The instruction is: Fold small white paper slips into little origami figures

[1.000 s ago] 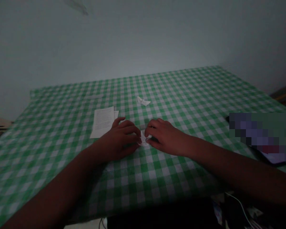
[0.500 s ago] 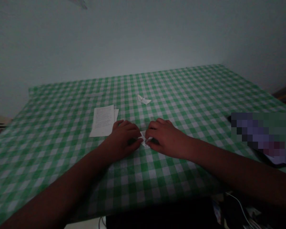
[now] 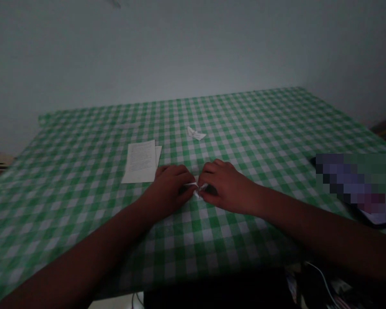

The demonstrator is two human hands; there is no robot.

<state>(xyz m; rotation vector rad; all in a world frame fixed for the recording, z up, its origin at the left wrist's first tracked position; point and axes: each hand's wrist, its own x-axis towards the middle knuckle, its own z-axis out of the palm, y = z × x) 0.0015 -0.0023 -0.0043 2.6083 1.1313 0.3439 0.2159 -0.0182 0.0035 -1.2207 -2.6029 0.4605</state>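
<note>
Two hands (image 3: 172, 186) (image 3: 223, 184), fingers (image 3: 209, 198) nearly closed, pinch folded paper (image 3: 198, 194) (well inside the near tablecloth edge (image 3: 180, 272), room ahead).

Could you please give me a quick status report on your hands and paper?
Left hand and right hand close together, both pinching small paper. Small paper creased, partly hidden. Printed sheets just beyond left hand, not between the hands.

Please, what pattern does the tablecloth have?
The tablecloth has green and white checks, shown in the head view.
</note>
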